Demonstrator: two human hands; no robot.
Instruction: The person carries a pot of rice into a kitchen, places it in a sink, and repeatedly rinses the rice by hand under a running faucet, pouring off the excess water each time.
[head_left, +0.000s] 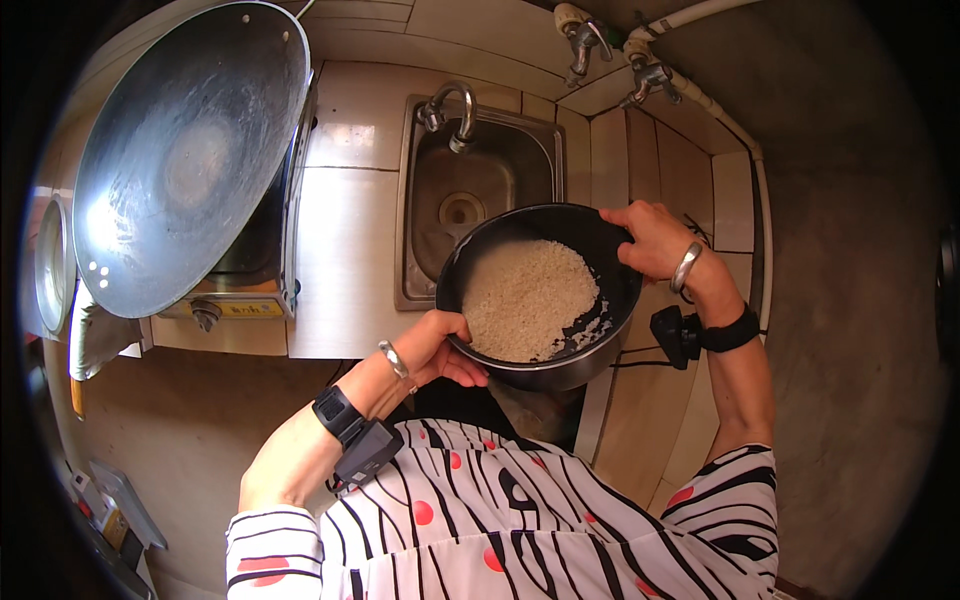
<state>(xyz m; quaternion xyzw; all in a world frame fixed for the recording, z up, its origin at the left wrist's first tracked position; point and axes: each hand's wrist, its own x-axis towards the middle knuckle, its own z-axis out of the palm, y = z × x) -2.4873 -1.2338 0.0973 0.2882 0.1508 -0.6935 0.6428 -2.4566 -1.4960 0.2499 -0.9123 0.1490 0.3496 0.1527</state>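
A round black pot (555, 375) is tilted over the front right part of a stainless steel sink (407, 277). Wet white rice (529, 300) lies in it, with cloudy water pooled towards the upper left wall and some grains stuck at the lower right. My left hand (446, 349) grips the pot's near left rim, its thumb on the edge and its fingers underneath. At the far right rim, my right hand (652, 241) holds on with the thumb and fingers; part of that grip is hidden. Above the sink's back edge curves a metal faucet (466, 112), and I see no stream from it.
A large wok (195, 165) stands steeply tilted on a gas stove (225, 306) at the left. Tiled counter (345, 255) lies between stove and sink. Two wall taps (585, 49) and a pipe (720, 112) are at the back right. A cloth-wrapped handle (94, 337) juts below the wok.
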